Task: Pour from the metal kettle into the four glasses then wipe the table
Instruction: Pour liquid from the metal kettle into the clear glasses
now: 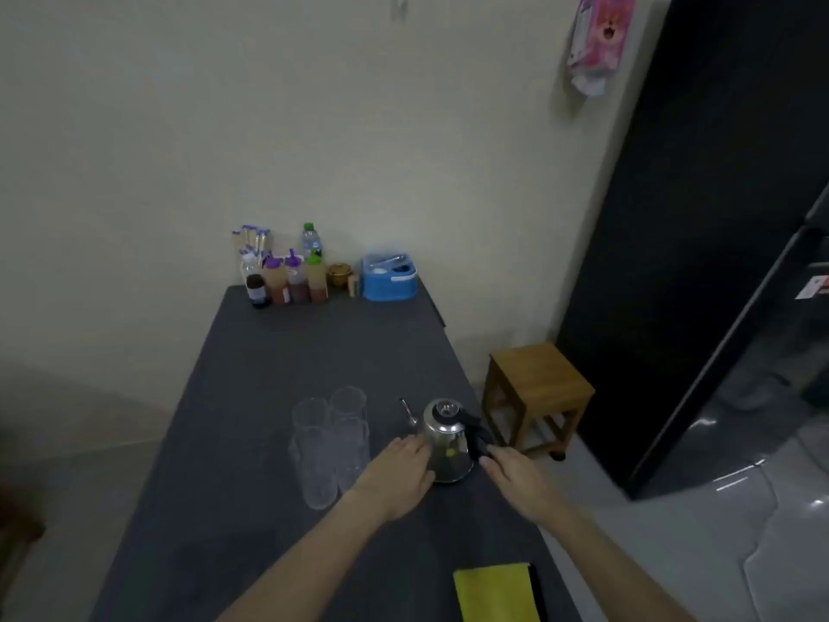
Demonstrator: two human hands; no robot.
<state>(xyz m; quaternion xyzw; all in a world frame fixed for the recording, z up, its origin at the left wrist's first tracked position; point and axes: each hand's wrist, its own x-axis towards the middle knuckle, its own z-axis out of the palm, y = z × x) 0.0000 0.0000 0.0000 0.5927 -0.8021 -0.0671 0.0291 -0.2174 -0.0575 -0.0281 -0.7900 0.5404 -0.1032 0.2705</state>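
Head view showed us both hands at the metal kettle (447, 442), which stood upright on the dark surface (278, 352) just right of the four glasses (329, 442). Our left hand (401, 464) lay flat against the kettle's side, its fingers (415, 446) pressed together and resting on the metal rather than pinching it. Our right hand (511, 473) had reached the black handle (477, 435); its fingers (490, 455) touched the grip, but we could not tell whether they had closed around it. The glasses looked empty and stood in a tight cluster, touching or nearly so, with the thin spout (407, 410) pointing toward them. To do this step well, we judged that the right hand needed a full wrap on the handle before any lift, with the left steadying the body, and that the tilt should be slow, since the glasses were tall, narrow and easy to knock. Starting with the nearest glass seemed safest. A yellow cloth (495, 592) lay at the near edge, ready for wiping. Sauce bottles (291, 280) and a blue container (389, 278) stood at the far end, well apart, and a wooden stool (536, 388) stood off the right edge; nothing blocked the pour.
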